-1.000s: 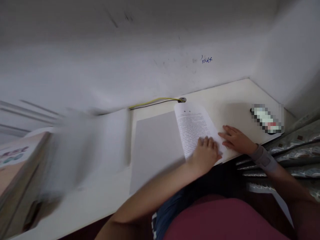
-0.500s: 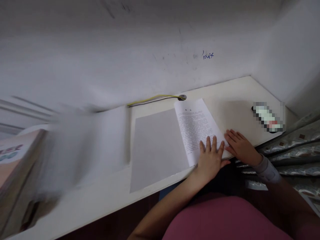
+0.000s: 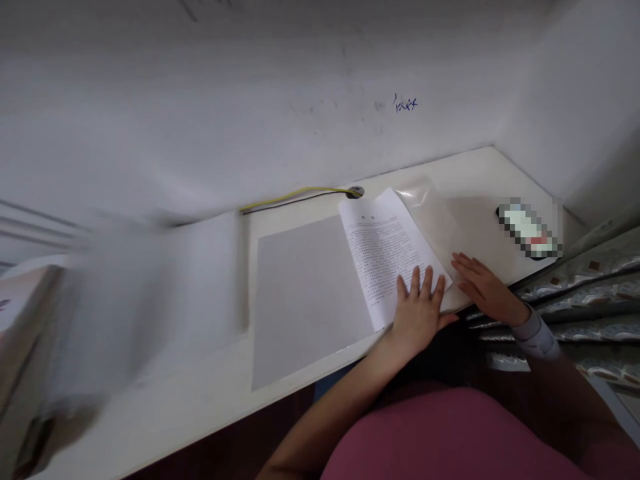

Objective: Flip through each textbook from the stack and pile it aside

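A printed page (image 3: 383, 247) with dense text lies on the white desk (image 3: 210, 373), beside a plain grey sheet (image 3: 305, 293) to its left. My left hand (image 3: 419, 308) lies flat on the page's near corner, fingers stretched out. My right hand (image 3: 484, 288) rests flat on the desk just right of the page, fingers extended, on or beside a clear plastic sleeve (image 3: 434, 207) that shows a glossy reflection by the page's far right edge.
A yellow cable (image 3: 293, 196) runs along the wall to a hole at the desk's back. A dark, blurred-out object (image 3: 527, 230) sits at the right end. Blurred white papers (image 3: 150, 293) and a stack of books (image 3: 20, 313) stand on the left. Patterned fabric (image 3: 590, 293) lies right of the desk.
My left hand went from curled on the page to flat with fingers spread. The clear sleeve now shows beside the page. My right hand shifted slightly right.
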{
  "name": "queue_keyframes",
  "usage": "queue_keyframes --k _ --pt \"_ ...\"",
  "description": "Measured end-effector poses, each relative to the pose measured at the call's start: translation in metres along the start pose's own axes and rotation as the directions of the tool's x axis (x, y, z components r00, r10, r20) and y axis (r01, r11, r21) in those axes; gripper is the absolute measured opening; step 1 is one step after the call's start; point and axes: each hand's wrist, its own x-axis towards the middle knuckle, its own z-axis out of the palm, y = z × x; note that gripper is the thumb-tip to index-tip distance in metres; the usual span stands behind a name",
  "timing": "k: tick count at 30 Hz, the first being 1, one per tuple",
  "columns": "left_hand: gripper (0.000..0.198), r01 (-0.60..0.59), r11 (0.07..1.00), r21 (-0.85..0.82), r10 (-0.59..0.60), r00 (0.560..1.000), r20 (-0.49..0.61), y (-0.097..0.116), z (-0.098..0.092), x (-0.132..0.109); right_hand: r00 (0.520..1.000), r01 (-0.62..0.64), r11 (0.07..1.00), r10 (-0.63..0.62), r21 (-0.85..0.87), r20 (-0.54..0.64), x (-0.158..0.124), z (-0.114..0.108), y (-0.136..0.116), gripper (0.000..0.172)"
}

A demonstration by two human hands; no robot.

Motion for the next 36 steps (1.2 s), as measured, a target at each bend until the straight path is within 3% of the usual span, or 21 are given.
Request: queue_keyframes --k 12,15,22,36 --pt "0.08 0.04 0.999 -0.011 -0.04 0.999 0.003 0.002 0.001 0.004 0.999 0.013 0.999 -0.012 0.038 -0.036 -0.009 -0.009 -0.005 0.055" --pt "0.077 0.033 0.999 -0.011 -0.033 0.999 -0.004 0.0 -0.001 0.003 0.999 0.003 1.0 -0.004 -0.027 -0.038 -0.008 -0.005 -0.002 0.055" --pt "0.076 0.004 1.0 -0.005 -0.004 1.0 -0.021 0.002 -0.003 0.0 0.986 -0.161 0.94 0.14 -0.302 -0.09 -0.005 0.014 0.018 0.064" --pt "0.079 -0.058 0.998 -0.02 0.058 0.998 -0.019 0.007 -0.004 -0.007 0.99 -0.136 0.907 0.11 -0.398 -0.087 -0.004 0.016 0.014 0.068"
